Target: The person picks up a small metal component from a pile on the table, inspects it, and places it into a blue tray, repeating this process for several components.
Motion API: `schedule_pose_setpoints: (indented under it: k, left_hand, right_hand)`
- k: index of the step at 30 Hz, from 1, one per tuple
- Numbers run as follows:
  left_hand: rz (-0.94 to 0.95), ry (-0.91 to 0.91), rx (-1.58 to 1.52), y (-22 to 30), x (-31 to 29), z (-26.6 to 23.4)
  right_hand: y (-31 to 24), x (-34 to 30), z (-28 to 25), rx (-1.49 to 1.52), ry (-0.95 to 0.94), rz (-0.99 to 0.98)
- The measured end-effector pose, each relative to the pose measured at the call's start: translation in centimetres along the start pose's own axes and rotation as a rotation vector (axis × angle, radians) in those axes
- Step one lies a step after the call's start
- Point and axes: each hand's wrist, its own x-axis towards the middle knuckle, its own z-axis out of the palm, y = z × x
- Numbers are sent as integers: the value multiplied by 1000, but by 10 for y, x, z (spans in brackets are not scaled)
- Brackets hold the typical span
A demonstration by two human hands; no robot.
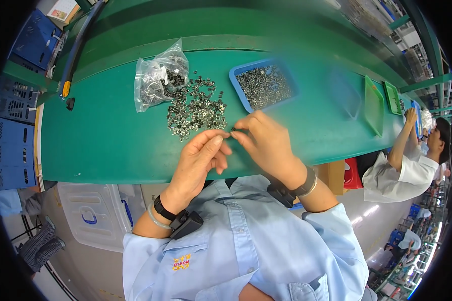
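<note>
My left hand (pixel 202 156) is over the table's near side, its thumb and forefinger pinched together; what sits between them, if anything, is too small to make out. Close against its fingertips, my right hand (pixel 267 142) grips a tiny dark part (pixel 233 129) between thumb and forefinger. Just beyond both hands lies a loose heap of small shiny metal parts (pixel 198 113). A clear plastic bag (pixel 150 85) with more such parts lies at the heap's left. Behind my right hand, a blue tray (pixel 238 92) holds a layer of similar small pieces.
The green table (pixel 105 145) stretches to both sides. Green trays (pixel 374 105) stand at its right, near a co-worker in a white top (pixel 407 170). Blue crates (pixel 12 150) are stacked at the left. A lidded clear bin (pixel 93 213) is on the floor below.
</note>
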Motion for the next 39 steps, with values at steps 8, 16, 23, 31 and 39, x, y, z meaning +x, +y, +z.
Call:
schedule_pose_setpoints:
  k: [8, 16, 23, 31, 39]
  left_hand:
    - [3, -48, 114, -1, 7, 11]
    - [-53, -81, 115, -5, 12, 7]
    - [-23, -89, 150, -8, 13, 7]
    - [24, -72, 161, -7, 10, 12]
    - [19, -106, 104, -7, 10, 16]
  right_hand:
    - [-7, -9, -13, -20, 84, -110]
    - [-1, -15, -16, 53, -2, -68]
    - [-4, -17, -21, 148, -21, 11]
    - [3, -20, -18, 103, 82, -82]
    - [3, -21, -18, 165, 113, -114]
